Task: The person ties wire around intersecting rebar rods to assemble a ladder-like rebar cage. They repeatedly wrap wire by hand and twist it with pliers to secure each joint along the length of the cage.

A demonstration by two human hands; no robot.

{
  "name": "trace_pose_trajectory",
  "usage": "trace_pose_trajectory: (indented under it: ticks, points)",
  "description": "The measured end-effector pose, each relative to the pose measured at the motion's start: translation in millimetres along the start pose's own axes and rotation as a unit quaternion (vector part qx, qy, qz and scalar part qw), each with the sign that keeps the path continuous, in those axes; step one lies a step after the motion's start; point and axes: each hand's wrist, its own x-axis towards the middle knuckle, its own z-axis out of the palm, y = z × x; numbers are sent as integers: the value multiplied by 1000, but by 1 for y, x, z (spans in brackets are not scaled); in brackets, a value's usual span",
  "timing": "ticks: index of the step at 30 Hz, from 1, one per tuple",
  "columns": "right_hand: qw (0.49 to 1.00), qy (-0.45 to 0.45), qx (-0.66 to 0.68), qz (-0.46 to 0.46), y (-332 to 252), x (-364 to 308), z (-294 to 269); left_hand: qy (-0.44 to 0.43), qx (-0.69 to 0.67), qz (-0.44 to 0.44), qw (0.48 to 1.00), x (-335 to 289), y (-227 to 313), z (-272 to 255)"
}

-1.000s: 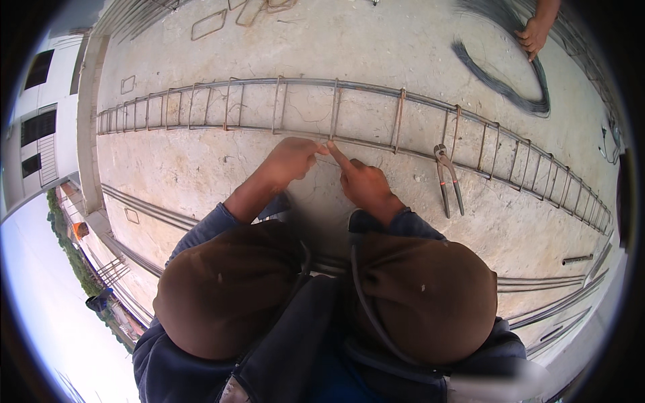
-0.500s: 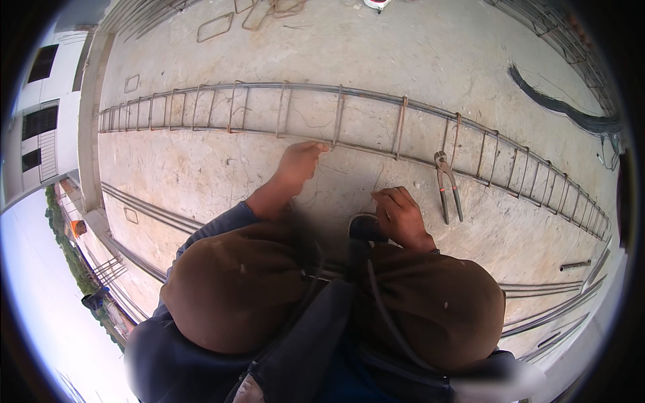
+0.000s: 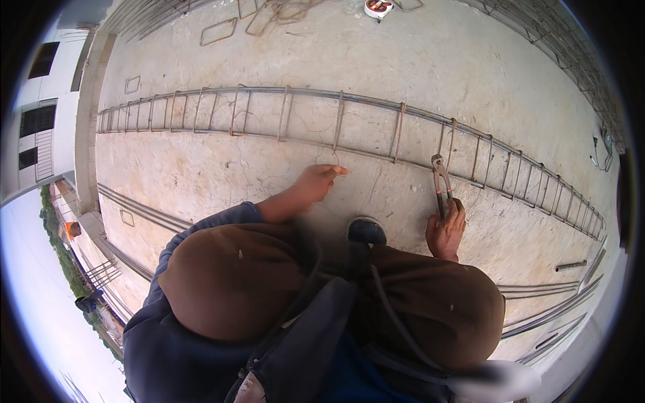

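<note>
Low over the concrete, my left hand (image 3: 318,186) has its thumb and fingers pinched together; whatever is between them is too small to make out. It is just short of the near bar of a long rebar cage (image 3: 339,121), which has square stirrups along it. Over on the right, my right hand (image 3: 446,232) is closed around the handles of a pair of pincers (image 3: 440,176). The pincers' head rests at the cage's near bar, with the handles toward me. My fingers partly cover the handles.
A white and red tape measure (image 3: 378,9) lies at the far side. Loose stirrups (image 3: 219,31) are at the far left. Straight bars (image 3: 144,209) run behind me on the left, and more rebar cages (image 3: 537,30) stand at the far right. My shoe (image 3: 367,230) is between my knees.
My right hand has moved right from beside my shoe and onto the pincers' handles. My left hand has drawn back slightly from the cage. The dark wire bundle at right no longer shows.
</note>
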Motion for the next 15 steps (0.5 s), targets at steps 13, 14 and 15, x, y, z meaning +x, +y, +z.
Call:
trace_pose_trajectory:
  ticks: [13, 14, 15]
  points:
    - [578, -549, 541, 267, -143, 41, 3, -57, -133, -8, 989, -6, -35, -20]
    - [562, -591, 532, 229, -154, 43, 13, -51, -131, -9, 990, -8, -42, -20]
    - [535, -585, 557, 247, -169, 45, 18, -46, -134, -12, 990, -11, -55, -20]
